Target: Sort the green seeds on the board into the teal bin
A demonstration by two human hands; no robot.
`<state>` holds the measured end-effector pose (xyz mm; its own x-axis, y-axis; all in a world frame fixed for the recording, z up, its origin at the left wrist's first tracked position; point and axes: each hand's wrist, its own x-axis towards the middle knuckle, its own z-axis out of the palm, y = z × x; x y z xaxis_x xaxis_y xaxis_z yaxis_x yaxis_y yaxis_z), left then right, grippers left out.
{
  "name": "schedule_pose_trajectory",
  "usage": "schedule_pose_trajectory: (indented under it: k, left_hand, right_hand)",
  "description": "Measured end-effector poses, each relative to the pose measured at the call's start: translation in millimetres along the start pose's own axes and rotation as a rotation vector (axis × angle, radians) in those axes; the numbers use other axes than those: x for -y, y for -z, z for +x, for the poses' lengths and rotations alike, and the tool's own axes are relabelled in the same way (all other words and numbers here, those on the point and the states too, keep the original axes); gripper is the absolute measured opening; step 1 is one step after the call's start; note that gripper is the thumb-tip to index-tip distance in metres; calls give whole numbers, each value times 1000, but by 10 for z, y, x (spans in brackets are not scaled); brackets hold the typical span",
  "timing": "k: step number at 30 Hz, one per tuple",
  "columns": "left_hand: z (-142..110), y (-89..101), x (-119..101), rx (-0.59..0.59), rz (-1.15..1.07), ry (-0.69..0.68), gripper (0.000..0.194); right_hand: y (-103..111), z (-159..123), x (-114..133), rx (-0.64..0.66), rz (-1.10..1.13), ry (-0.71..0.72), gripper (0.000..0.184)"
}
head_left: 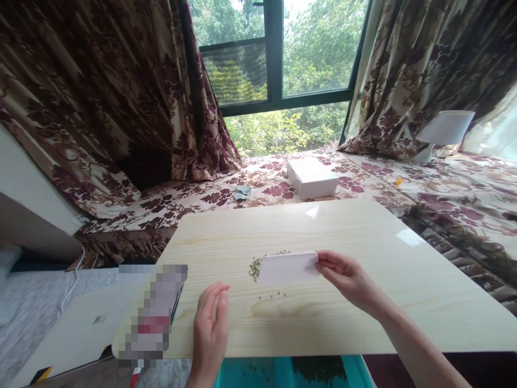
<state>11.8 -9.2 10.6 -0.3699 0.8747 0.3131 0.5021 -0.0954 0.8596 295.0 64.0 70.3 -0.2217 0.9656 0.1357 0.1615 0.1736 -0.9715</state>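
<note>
My right hand [347, 277] pinches the right end of a white card [285, 268] that lies on a pale wooden board [363, 302]. The card's left edge meets a small heap of green-brown seeds [255, 267], and a few stray seeds [271, 295] lie just in front of it. My left hand [210, 323] hovers edge-on over the board to the lower left of the seeds, fingers straight and together, holding nothing.
A white box [312, 177] and a small grey scrap [242, 192] lie on the flowered cloth behind the board. A white lamp [442, 132] stands at the far right. A teal bin [294, 372] holding dark grains sits under the board's front edge. Papers [76, 328] lie at left.
</note>
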Motion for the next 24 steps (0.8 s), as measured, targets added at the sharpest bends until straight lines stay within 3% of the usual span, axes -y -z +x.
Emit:
schedule_pose_trajectory:
  k: [5, 11, 24]
  left_hand:
    - [-19, 70, 61, -216, -258, 200, 43]
    - [9, 41, 148, -267, -470, 263, 42]
    - [1, 38, 272, -251, -314, 205, 49]
  right_hand:
    - [-481, 292, 167, 182, 108, -31, 17]
    - [-934, 550, 172, 485, 52, -130, 26]
    - [-983, 655, 91, 645, -156, -112, 31]
